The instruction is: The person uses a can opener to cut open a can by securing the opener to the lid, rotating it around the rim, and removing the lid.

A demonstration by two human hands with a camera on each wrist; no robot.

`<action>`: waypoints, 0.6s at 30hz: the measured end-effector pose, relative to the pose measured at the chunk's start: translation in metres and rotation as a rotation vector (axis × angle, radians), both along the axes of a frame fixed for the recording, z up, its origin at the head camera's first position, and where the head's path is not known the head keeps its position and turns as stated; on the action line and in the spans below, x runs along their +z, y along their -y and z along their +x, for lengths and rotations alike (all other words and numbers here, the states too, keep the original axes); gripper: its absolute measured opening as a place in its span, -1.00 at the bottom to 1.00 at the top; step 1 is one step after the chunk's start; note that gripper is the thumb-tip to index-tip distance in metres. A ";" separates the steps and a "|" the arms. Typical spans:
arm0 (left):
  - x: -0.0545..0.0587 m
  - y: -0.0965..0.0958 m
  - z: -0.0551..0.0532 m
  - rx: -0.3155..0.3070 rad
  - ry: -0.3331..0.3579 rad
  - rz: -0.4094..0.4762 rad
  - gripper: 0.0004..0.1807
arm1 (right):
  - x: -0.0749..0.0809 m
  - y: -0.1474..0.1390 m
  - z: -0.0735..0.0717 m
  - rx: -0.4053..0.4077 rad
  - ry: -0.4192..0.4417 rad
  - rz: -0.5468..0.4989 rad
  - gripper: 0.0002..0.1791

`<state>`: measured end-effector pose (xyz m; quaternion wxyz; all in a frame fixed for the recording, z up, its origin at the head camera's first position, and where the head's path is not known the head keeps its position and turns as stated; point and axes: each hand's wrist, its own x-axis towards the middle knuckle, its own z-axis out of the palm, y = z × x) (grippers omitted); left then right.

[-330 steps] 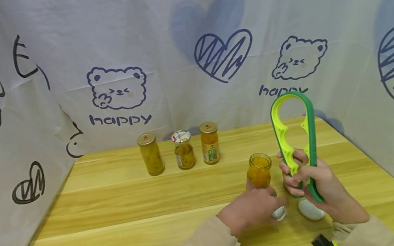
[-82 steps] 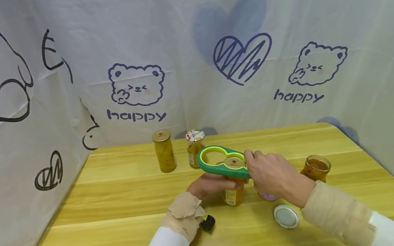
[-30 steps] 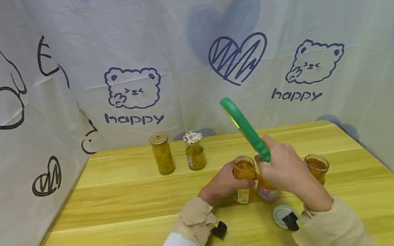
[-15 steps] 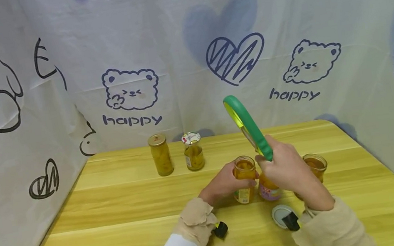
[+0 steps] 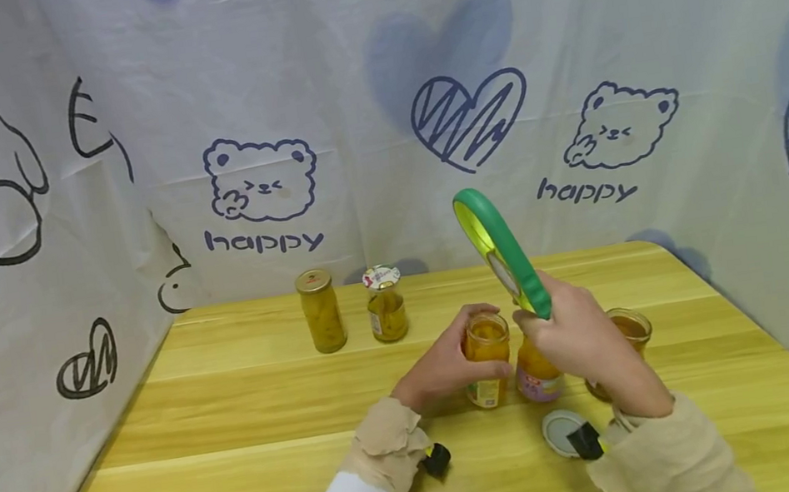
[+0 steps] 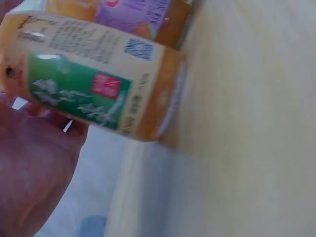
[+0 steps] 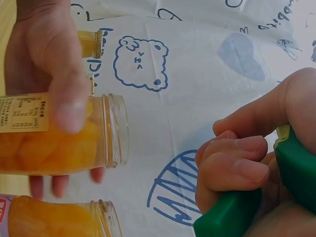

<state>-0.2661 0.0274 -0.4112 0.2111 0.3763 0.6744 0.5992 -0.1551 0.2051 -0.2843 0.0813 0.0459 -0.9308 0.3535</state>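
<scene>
My left hand [image 5: 442, 367] is around an uncapped jar [image 5: 487, 351] of orange fruit. Its thumb lies across the front, and its fingers spread behind, fairly straight and loose. The jar stands upright on the table. To its right, my right hand [image 5: 582, 329] grips a green and yellow jar opener [image 5: 509, 255], raised and tilted. A pale round lid [image 5: 503, 273] sits within the opener's frame. Below that hand stands a second open jar [image 5: 538, 373], purple-labelled, its upper part partly hidden in the head view. In the right wrist view, curled fingers [image 7: 232, 168] hold the opener's green handles.
Two capped jars stand at the back: a tall one [image 5: 320, 311] and a shorter one [image 5: 386, 304] with a patterned lid. An open jar [image 5: 631, 324] of darker contents is partly behind the right forearm. A loose lid [image 5: 563, 432] lies near the right wrist camera.
The third jar came from the back row to the front; the opener went on its capped top, then rose away, leaving it uncapped. Lately the left fingers have loosened and spread around it.
</scene>
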 end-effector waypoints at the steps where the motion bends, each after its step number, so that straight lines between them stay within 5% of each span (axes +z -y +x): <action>1: 0.002 0.004 -0.001 -0.002 -0.017 0.010 -0.10 | 0.000 0.000 0.000 0.002 0.001 -0.002 -0.50; 6: 0.032 0.029 -0.005 0.080 -0.125 0.196 0.18 | -0.002 0.003 0.000 0.010 0.003 -0.017 -0.51; 11: 0.072 0.043 0.010 0.324 -0.277 0.397 -0.28 | -0.002 0.006 0.002 0.018 0.019 -0.027 -0.51; 14: 0.089 0.040 0.023 0.404 -0.404 0.409 -0.43 | -0.001 0.007 0.003 0.025 0.009 -0.012 -0.51; 18: 0.101 0.029 0.041 0.481 -0.597 0.307 -0.32 | -0.003 0.009 0.001 0.035 0.002 -0.010 -0.54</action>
